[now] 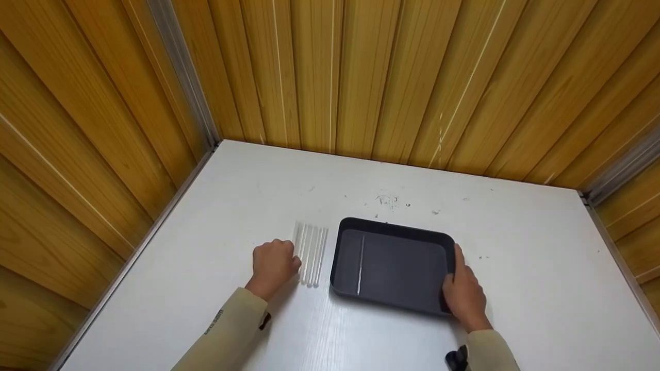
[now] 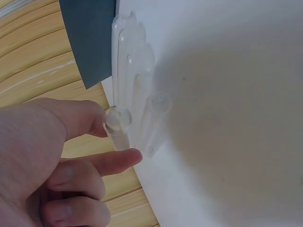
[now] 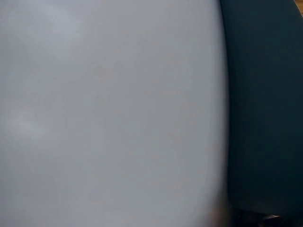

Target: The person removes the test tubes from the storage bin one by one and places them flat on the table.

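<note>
Several clear test tubes (image 1: 312, 255) lie side by side in a row on the white table, left of a dark grey tray (image 1: 399, 301). My left hand (image 1: 273, 264) is at the left end of the row, its thumb and index finger pinching the nearest test tube (image 2: 117, 120) by its end. The other fingers curl under in the left wrist view. One single test tube (image 1: 361, 265) lies inside the tray near its left wall. On the tray's right side, my right hand (image 1: 465, 296) grips the rim, thumb inside. The right wrist view shows mostly tabletop and the tray's outer wall (image 3: 265, 109).
The white table (image 1: 247, 190) bears small dark marks (image 1: 389, 201) behind the tray. Yellow wood-patterned panels (image 1: 361, 77) wall it in at the back and both sides, with metal posts (image 1: 180, 67) at the corners.
</note>
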{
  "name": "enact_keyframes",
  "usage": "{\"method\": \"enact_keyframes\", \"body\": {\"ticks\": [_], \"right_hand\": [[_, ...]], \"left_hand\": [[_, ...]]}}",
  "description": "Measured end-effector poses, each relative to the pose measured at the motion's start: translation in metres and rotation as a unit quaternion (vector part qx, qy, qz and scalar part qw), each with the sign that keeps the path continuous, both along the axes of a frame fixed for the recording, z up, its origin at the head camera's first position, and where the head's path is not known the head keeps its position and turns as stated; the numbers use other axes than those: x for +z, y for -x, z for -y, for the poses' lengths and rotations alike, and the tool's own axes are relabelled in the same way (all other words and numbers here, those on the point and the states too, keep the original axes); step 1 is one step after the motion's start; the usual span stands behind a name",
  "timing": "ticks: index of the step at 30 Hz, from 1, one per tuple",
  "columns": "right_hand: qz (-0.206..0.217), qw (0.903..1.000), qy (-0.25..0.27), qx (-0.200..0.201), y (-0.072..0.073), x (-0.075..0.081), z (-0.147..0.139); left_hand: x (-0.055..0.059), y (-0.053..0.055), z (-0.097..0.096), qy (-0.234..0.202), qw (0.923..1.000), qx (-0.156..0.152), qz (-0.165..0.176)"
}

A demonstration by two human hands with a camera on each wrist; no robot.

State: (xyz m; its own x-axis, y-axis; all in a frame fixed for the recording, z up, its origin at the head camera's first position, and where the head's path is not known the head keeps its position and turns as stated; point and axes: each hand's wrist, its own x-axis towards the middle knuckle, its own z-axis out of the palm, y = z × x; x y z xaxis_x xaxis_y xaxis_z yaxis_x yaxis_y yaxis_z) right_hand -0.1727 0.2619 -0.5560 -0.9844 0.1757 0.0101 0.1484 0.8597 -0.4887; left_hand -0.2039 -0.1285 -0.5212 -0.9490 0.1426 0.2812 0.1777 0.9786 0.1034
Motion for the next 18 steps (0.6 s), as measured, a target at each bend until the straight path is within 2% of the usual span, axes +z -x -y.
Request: {"method": "enact_keyframes", "body": {"ticks": [8, 13, 18], "right_hand": [[0.001, 1.0000, 0.002, 0.000, 0.0002, 0.0002, 0.0004], [0.005, 1.0000, -0.001, -0.005, -0.0020, 0.0004, -0.0015], [0.002, 1.0000, 0.003, 0.000, -0.0005, 0.0006, 0.0000]], "left_hand": [[-0.0028, 0.0031, 0.0028, -0.005, 0.9999, 0.008, 0.013], [-0.0048, 0.0040, 0.0020, -0.010, 0.9993, 0.004, 0.035], [-0.0047, 0.0048, 0.0039, -0.002, 0.9988, 0.017, 0.045]]}}
